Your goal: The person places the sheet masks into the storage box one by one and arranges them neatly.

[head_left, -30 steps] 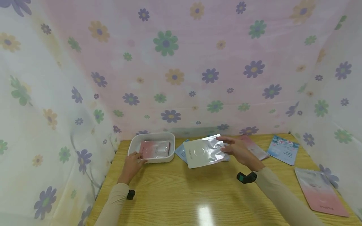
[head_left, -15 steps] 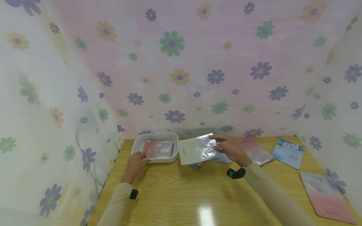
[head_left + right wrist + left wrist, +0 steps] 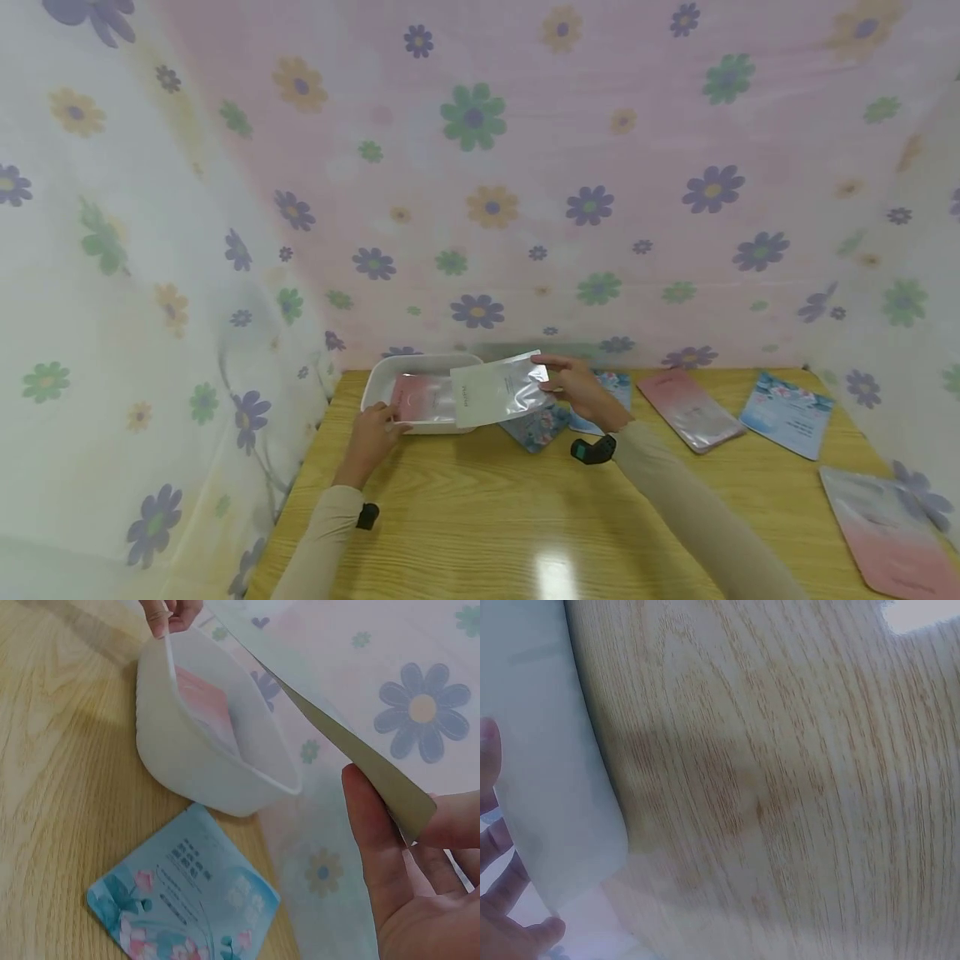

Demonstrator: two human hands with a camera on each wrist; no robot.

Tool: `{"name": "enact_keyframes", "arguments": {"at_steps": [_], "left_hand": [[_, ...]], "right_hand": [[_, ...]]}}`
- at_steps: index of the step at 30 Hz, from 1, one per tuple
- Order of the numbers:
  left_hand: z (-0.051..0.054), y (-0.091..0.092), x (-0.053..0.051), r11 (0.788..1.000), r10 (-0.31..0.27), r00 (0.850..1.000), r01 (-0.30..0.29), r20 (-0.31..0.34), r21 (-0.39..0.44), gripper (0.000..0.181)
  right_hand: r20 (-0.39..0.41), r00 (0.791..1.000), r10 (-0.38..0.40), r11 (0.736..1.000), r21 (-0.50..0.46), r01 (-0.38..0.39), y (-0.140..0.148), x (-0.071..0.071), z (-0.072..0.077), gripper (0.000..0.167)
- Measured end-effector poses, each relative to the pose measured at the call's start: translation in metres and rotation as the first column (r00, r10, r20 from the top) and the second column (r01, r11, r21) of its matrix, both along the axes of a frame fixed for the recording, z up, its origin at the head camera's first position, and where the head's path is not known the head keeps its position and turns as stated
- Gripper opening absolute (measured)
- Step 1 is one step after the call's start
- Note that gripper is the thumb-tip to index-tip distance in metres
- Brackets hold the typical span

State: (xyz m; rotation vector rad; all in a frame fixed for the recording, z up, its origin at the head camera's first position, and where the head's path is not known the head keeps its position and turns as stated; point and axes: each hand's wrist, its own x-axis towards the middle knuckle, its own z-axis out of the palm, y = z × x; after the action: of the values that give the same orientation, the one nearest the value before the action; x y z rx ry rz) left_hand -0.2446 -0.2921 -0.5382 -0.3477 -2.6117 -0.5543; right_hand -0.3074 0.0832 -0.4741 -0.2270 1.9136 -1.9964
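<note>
Pale pouch (image 3: 491, 392): one, tilted, in the air; left end above the right end of the tub, raised apart from the rim as far as the right wrist view shows.
Right hand (image 3: 591, 395): thumb and fingers pinch the pale pouch at its right edge.
Latest change: pale pouch carried leftward, from over the bench beside the tub to partly over its opening; left hand unmoved on the rim.
Bearing on the work: by judgement, the sideways carry is mostly done; the pouch is not yet down.
Tub (image 3: 423, 363): one, white, on the bench.
Left hand (image 3: 372, 439): fingers grip the tub's near left rim.
Tub contents: pink pouch (image 3: 426, 398), lying flat; any beneath, cannot tell.
Near blue packet (image 3: 542, 427): on the bench, just beside the tub.
Second blue packet (image 3: 617, 387): partly behind the right hand.
Farther right: rear pink pouch (image 3: 692, 410), far blue packet (image 3: 786, 415), near pink pouch (image 3: 892, 533).
Bench (image 3: 465, 517): wood-grained.
Curtain (image 3: 525, 242): floral, behind everything.
</note>
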Motion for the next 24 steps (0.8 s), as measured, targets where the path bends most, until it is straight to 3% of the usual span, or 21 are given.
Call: {"name": "enact_keyframes", "arguments": {"at_steps": [12,16,24], "left_hand": [[-0.002,0.000,0.000,1.000,0.008,1.000,-0.008,-0.024,-0.005,0.027],[-0.003,-0.001,0.000,1.000,0.013,1.000,-0.014,-0.027,-0.015,0.027],[-0.001,0.001,-0.001,1.000,-0.001,0.999,0.001,-0.037,-0.008,0.027]], "right_hand": [[0.000,0.998,-0.065,0.998,-0.016,0.065,-0.045,-0.009,-0.010,0.050],[0.002,0.999,-0.054,0.998,-0.042,0.055,-0.057,-0.013,-0.016,0.052],[0.031,0.993,-0.115,0.988,-0.097,0.118,-0.082,-0.023,-0.026,0.051]]}}
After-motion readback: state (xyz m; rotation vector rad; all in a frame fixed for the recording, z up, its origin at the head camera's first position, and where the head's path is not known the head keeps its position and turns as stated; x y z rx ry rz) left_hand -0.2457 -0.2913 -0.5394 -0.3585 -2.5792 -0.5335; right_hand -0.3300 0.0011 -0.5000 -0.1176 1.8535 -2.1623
